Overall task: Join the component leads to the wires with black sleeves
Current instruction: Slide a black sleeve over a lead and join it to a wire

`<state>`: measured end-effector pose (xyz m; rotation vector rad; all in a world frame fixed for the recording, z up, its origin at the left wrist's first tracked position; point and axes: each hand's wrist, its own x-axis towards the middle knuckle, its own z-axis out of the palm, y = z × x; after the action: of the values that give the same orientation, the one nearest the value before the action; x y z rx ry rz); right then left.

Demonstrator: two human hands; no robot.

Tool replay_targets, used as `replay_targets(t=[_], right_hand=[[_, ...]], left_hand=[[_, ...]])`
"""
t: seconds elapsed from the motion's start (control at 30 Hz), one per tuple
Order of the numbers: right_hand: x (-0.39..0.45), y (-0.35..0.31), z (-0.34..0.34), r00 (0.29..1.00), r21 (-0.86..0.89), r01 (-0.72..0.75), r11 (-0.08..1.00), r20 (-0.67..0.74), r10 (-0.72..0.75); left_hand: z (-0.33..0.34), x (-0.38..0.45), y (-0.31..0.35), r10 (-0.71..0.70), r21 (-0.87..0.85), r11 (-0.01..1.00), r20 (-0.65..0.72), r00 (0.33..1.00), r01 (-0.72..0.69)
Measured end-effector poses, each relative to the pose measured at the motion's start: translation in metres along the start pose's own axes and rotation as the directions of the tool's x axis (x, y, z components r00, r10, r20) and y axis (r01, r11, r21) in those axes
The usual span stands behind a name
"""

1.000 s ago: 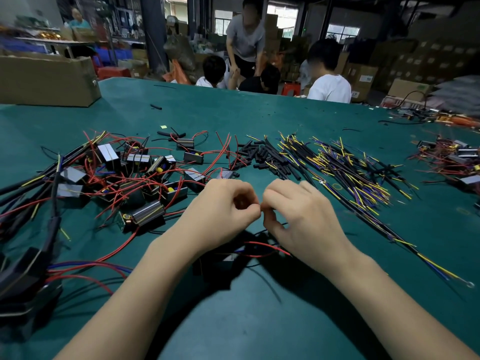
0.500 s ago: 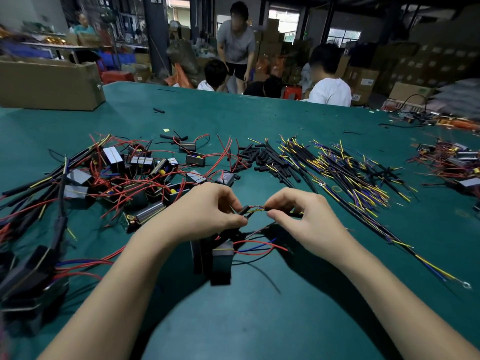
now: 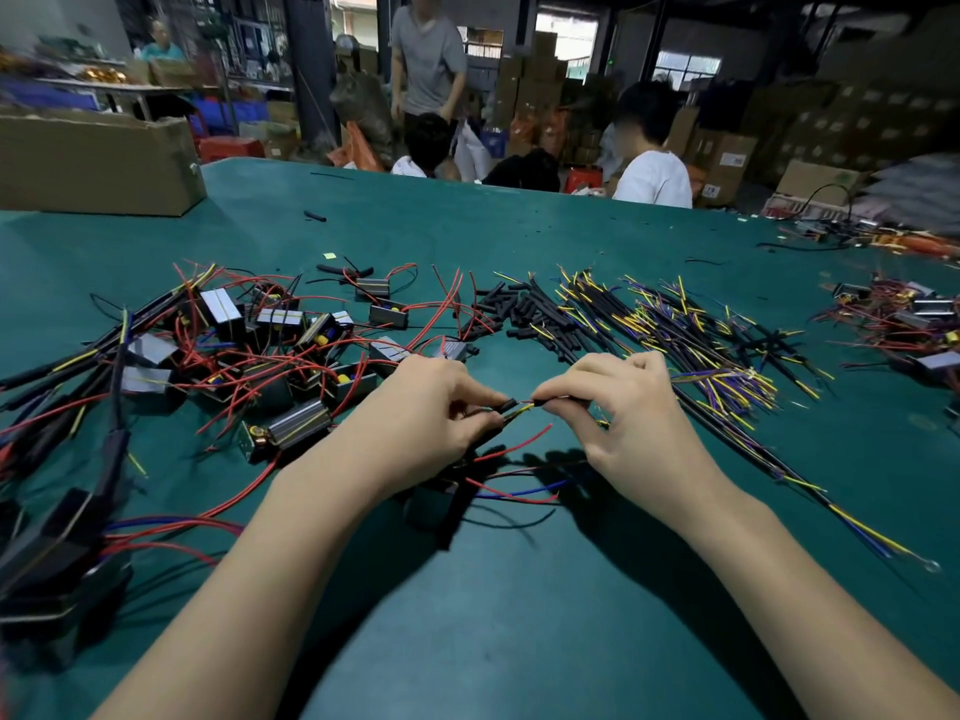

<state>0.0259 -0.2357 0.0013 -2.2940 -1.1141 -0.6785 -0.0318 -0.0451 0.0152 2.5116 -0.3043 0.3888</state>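
My left hand (image 3: 423,407) pinches a short black sleeve (image 3: 506,405) on a component lead. My right hand (image 3: 621,407) pinches a black-sheathed wire (image 3: 563,403) whose yellow and blue strands (image 3: 523,407) bridge the small gap to the sleeve. The component (image 3: 434,504), a dark box, lies on the green table under my left wrist, with red and blue leads (image 3: 514,493) trailing right. Loose black sleeves (image 3: 511,311) lie in a heap beyond my hands.
A pile of components with red leads (image 3: 270,350) covers the left. Black wires with yellow and blue ends (image 3: 691,335) spread to the right. A cardboard box (image 3: 98,166) stands far left. More parts (image 3: 904,324) lie far right. People sit beyond the table's far edge.
My hands, pressed together a second ago, have drawn apart. The sleeve and the yellow and blue strands between them now show, and the component's leads are visible below.
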Motion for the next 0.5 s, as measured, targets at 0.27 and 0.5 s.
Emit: replay_targets(t=[0.27, 0.5], right_hand=[[0.0022, -0.001, -0.0049, 0.999, -0.128, 0.039, 0.991, -0.03, -0.043], [0.0037, -0.0027, -0.0091, 0.991, -0.234, 0.119, 0.965, -0.037, -0.132]], left_hand=[[0.0006, 0.0002, 0.0023, -0.004, -0.073, 0.997, 0.042, 0.999, 0.007], [0.003, -0.0006, 0.0018, -0.062, -0.149, 0.987, -0.011, 0.998, 0.06]])
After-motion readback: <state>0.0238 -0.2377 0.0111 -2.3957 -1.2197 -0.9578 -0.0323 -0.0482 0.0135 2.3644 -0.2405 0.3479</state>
